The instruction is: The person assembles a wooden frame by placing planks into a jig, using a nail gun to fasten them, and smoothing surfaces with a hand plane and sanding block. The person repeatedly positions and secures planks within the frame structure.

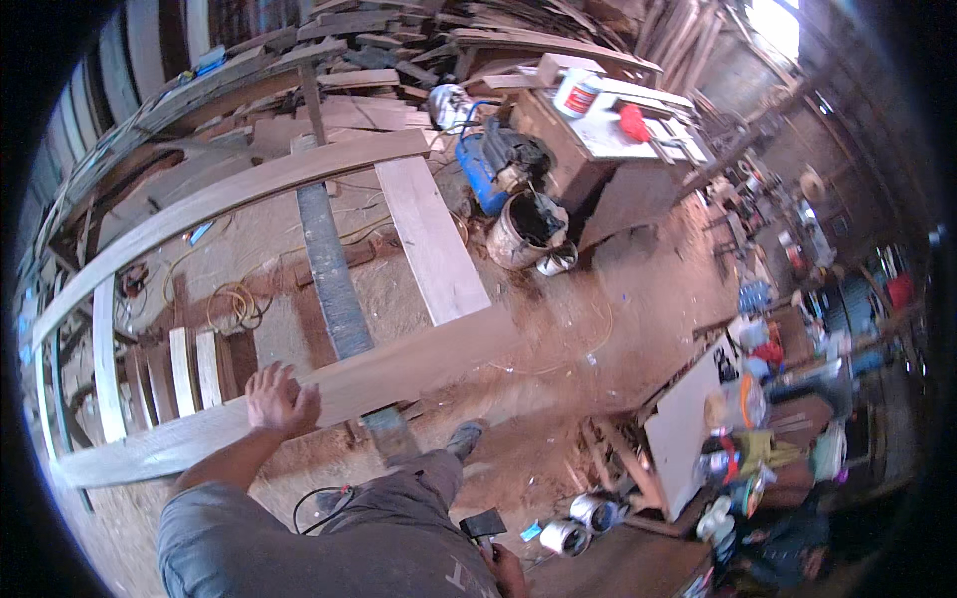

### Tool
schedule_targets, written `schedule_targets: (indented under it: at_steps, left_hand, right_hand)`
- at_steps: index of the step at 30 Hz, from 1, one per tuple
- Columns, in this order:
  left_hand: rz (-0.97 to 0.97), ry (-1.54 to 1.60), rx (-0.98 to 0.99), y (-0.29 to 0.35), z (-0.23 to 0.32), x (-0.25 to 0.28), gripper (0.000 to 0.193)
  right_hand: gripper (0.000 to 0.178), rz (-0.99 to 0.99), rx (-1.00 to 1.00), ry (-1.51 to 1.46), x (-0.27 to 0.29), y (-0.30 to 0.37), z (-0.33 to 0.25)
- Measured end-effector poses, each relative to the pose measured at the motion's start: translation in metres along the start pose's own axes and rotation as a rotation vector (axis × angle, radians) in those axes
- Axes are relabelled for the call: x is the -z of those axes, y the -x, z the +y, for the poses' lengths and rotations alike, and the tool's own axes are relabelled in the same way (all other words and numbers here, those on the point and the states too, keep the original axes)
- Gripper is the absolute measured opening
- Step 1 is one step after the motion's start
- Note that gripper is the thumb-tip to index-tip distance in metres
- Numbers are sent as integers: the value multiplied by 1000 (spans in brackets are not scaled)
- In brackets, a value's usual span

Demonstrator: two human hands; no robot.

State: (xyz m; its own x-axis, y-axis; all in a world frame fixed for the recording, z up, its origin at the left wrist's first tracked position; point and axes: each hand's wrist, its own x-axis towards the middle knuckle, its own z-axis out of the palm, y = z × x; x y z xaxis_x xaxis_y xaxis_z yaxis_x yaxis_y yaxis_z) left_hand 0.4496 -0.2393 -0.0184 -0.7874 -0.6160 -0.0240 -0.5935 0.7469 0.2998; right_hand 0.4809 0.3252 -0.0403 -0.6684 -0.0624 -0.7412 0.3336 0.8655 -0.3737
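A large wooden frame lies to my left, with two long planks joined by several crosspieces. My left hand rests on its near long plank, fingers spread and palm down. Low in the view, beside my body, my right hand is closed round a tool with a dark, block-shaped head. Its handle is mostly hidden by the hand, so its exact kind is unclear. A pale wide crosspiece meets the near plank at the frame's right end. A dark worn board passes under both long planks.
A blue air compressor and a grimy bucket stand beyond the frame, beside a workbench. Yellow hose coils on the dusty floor. Paint cans and a cluttered table are at right. Scrap wood is piled behind.
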Motion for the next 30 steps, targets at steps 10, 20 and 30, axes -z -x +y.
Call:
schedule_targets:
  at_steps: [10,20,30]
  left_hand:
    - [43,-81,80,-11,14,-3,54]
    - [481,93,569,-82,136,-59,17]
    - [615,1382,-498,-280,559,92,16]
  right_hand:
    - [60,-172,127,394,225,-164,7]
    - [60,-264,320,663,375,-336,-144]
    - [55,-526,540,749,502,-589,-255]
